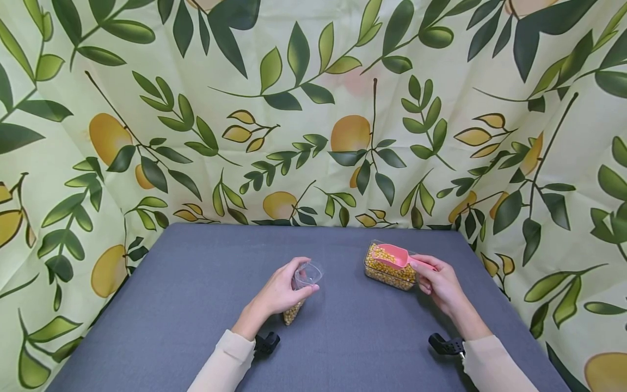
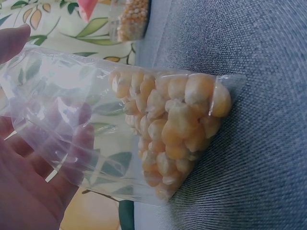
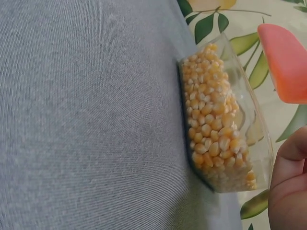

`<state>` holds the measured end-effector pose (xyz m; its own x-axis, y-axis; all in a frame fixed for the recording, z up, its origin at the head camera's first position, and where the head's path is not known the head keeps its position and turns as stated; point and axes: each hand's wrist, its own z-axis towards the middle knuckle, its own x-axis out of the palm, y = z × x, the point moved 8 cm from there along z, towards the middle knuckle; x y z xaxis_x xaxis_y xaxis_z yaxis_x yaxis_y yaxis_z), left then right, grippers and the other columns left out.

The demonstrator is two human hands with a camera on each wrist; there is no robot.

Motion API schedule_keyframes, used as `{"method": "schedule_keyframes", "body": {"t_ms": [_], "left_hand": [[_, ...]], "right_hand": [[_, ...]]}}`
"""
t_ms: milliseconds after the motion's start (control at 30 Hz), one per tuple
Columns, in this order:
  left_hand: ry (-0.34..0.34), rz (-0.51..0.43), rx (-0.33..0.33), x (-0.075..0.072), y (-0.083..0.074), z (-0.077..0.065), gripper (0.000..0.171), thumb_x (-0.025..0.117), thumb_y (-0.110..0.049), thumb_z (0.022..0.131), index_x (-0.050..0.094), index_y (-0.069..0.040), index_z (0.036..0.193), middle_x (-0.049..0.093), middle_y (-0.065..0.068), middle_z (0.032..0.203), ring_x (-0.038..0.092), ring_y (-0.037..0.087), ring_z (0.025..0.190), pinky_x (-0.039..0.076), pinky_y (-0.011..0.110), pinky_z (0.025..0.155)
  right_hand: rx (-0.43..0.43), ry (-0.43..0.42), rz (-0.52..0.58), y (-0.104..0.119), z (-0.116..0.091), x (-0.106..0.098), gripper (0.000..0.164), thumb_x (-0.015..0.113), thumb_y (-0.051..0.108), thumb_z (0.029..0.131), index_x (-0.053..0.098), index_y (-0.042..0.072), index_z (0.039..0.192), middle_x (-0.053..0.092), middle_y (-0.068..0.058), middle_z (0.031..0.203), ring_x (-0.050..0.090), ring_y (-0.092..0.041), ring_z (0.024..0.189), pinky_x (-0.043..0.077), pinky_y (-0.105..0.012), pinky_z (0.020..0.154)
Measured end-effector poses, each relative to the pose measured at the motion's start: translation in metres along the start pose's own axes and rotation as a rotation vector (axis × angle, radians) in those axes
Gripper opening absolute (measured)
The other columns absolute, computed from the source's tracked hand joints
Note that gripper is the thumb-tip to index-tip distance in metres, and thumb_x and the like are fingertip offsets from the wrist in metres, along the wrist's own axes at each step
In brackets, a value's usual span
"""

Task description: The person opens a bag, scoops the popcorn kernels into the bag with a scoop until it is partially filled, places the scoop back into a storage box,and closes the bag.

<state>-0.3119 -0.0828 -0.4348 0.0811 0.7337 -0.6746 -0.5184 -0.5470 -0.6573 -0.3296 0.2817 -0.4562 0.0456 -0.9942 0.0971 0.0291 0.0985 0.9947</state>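
Note:
My left hand (image 1: 284,288) holds a clear plastic bag (image 2: 57,110) near its top, thumb on one side and fingers on the other. The bag's mouth gapes round and faces up. Corn kernels (image 2: 168,124) fill its lower part, and its pointed bottom is down at the cloth. My right hand (image 1: 443,283) grips the handle of a pink scoop (image 1: 403,257). The scoop is over a clear rectangular container (image 1: 389,279) of corn kernels. Kernels show at the scoop's bowl in the head view. In the right wrist view the scoop (image 3: 285,62) appears above the container's rim.
A grey-blue cloth (image 1: 196,305) covers the table under both hands. Leaf-and-fruit patterned fabric (image 1: 294,120) hangs behind the table and along both sides. Each wrist wears a black strapped device, as at the left wrist strap (image 1: 267,343) and the right wrist strap (image 1: 446,344).

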Motion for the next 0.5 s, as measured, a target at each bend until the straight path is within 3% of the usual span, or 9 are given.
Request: {"method": "schedule_keyframes", "body": {"t_ms": [233,500], "left_hand": [[0.005,-0.002,0.001,0.001,0.000,0.000,0.064,0.067,-0.049,0.083,0.048,-0.016,0.134,0.057,-0.006,0.098,0.055,0.007,0.077,0.047,0.027,0.069],[-0.002,0.005,-0.008,0.001,0.001,0.000,0.063,0.067,-0.051,0.083,0.048,-0.018,0.133,0.058,-0.005,0.098,0.055,0.007,0.078,0.047,0.027,0.069]], "right_hand": [[-0.025,0.018,0.007,0.005,-0.002,0.007,0.021,0.064,0.012,0.091,0.064,0.002,0.110,0.055,0.000,0.070,0.040,-0.006,0.047,0.035,-0.021,0.043],[-0.034,0.046,-0.030,0.010,-0.003,0.017,0.026,0.064,0.014,0.092,0.062,0.001,0.114,0.053,0.001,0.069,0.040,-0.007,0.047,0.036,-0.022,0.043]]}}
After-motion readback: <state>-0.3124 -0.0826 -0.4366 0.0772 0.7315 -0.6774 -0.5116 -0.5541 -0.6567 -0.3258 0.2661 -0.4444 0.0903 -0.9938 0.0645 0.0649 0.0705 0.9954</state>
